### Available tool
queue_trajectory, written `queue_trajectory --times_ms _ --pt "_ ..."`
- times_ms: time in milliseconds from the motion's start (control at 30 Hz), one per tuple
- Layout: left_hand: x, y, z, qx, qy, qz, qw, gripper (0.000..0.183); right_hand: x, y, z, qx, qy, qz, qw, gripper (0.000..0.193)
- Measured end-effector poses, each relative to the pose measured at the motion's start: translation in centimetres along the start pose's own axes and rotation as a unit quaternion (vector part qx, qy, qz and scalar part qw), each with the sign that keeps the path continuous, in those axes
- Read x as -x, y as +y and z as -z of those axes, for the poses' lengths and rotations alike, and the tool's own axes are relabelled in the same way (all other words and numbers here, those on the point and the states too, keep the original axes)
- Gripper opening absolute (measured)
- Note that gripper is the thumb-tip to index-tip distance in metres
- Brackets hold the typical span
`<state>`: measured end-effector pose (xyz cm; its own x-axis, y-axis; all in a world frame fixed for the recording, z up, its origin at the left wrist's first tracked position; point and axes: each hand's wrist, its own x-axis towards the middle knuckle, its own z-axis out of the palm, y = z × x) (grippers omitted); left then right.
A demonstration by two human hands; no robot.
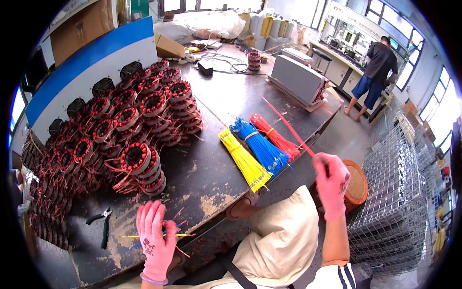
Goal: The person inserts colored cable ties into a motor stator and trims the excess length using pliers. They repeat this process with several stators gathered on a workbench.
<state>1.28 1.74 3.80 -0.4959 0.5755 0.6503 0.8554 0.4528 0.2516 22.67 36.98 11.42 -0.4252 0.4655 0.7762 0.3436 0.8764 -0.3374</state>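
left hand, pink-gloved, fingers pinched shut around thin coloured sleeves fanning past the fingertips. right hand fisted on a long red sleeve rising beyond its fingers. looks light, springy, slippery; best pinched near the end.

**Two pink-gloved hands, one low and one raised**

The left hand, in a pink knitted glove with a dark print on its back, sits low near the lower edge of the view, fingers curled inward and closed in a pinch, its back turned up. The right hand, gloved the same, is lifted higher and well apart to the right, fist closed, thumb side up. The bare right forearm rises from a striped white sleeve.
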Motion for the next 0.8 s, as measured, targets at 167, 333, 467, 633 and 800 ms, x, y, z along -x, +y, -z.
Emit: queue_trajectory --times_ms 167,333,467,633,800 --pt "-5.1 6.6 3.5 -0.078 0.073 -0.233 0.967 0.048 2.1 -12.5 -1.7 -0.263 -0.201 0.201 0.922 0.029" --pt "-4.4 5.2 5.3 -0.026 0.000 -0.191 0.981 0.033 4.1 -15.9 -5.2 -0.334 -0.230 0.198 0.892 0.027" --pt "-1.2 3.1 5.6 -0.045 -0.066 -0.033 0.996 0.032 6.0 -17.3 -9.4 -0.367 -0.292 0.119 0.875 0.019" --pt "0.5 -0.9 3.5 0.036 -0.002 0.111 0.993 0.037 8.1 -14.2 -16.3 -0.285 -0.494 0.012 0.821 0.030" --pt "1.8 -1.6 -0.9 0.121 -0.028 0.208 0.970 0.045 9.6 -16.9 -20.2 -0.389 -0.569 -0.038 0.724 0.035"
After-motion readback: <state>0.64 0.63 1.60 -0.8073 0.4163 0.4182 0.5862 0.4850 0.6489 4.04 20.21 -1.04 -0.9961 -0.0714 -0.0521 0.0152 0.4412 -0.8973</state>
